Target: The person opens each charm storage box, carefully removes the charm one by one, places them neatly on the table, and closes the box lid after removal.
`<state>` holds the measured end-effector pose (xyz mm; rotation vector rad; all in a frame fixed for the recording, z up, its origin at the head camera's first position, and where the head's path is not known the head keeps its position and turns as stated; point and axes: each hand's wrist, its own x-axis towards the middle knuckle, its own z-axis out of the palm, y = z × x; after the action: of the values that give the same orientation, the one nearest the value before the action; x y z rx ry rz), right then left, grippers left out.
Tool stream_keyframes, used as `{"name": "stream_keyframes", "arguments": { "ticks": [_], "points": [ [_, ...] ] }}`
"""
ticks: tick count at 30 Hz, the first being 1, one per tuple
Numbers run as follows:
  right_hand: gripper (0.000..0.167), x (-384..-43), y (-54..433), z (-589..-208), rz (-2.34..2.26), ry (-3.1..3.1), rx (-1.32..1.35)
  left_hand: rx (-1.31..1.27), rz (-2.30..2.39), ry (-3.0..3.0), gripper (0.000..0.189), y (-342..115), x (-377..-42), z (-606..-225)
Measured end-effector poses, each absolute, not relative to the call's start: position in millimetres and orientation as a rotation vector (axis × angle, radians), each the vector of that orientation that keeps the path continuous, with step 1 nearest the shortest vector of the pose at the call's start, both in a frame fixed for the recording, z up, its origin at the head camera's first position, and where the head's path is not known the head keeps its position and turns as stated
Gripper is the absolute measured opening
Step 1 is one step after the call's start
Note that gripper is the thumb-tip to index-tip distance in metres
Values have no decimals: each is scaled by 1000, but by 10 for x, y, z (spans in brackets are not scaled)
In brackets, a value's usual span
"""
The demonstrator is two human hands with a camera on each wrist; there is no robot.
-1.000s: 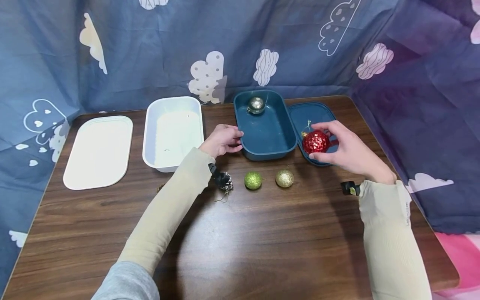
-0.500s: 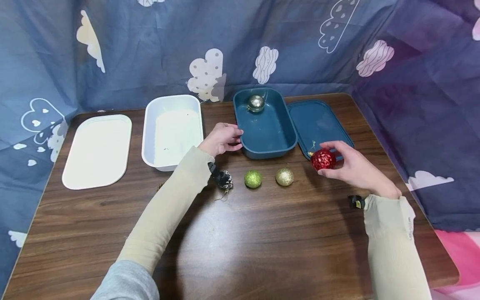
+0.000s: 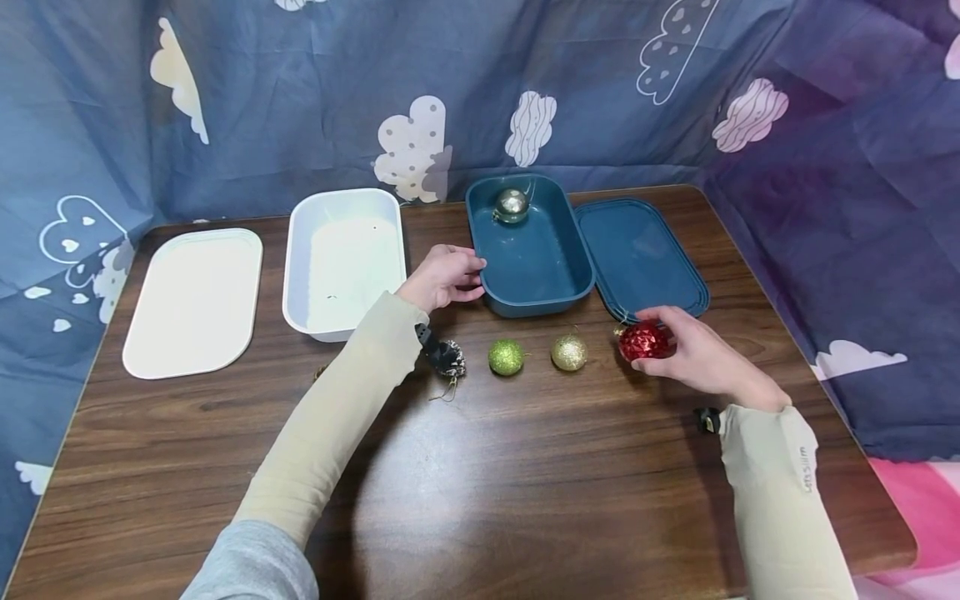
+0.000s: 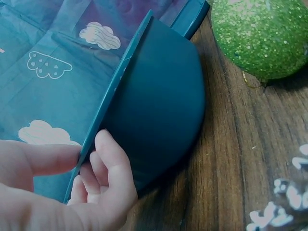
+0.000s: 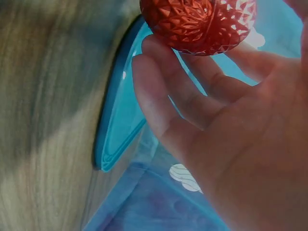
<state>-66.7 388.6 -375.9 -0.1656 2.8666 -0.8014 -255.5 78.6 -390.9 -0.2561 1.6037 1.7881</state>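
My left hand [image 3: 447,279] pinches the left rim of a deep blue container [image 3: 536,267], thumb inside and fingers outside in the left wrist view. A shiny silver bauble [image 3: 512,205] lies at the container's far end. My right hand [image 3: 701,354] holds a red faceted Christmas bauble [image 3: 642,342] between thumb and fingers, low over the table by the near edge of the blue lid [image 3: 637,250]; whether it touches the wood I cannot tell. To its left lie a gold glitter bauble [image 3: 569,352] and a green glitter bauble [image 3: 506,357].
A dark, white-tipped ornament [image 3: 448,358] lies beside my left wrist. My left forearm mostly hides a small brownish thing [image 3: 320,372]. At the left stand a white container [image 3: 345,267] and a white lid [image 3: 197,304]. Patterned blue cloth [image 3: 300,108] hangs behind the table.
My right hand has brought the red bauble from above the blue lid toward the table's front, down to the lid's near edge. My left hand stays on the container rim.
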Motion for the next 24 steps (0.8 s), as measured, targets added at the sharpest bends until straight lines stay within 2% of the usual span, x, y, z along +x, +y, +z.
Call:
{"name": "stream_keyframes", "arguments": {
  "ticks": [14,24],
  "points": [
    [63,-678,3845,-3869,-731,2902,-174,-267,1785,1604,47,781,-2558,-3908],
    [54,-694,3788,-3876,-722,2890,-169,-273,1783,1599,46,778,-2560,-3913]
  ]
}}
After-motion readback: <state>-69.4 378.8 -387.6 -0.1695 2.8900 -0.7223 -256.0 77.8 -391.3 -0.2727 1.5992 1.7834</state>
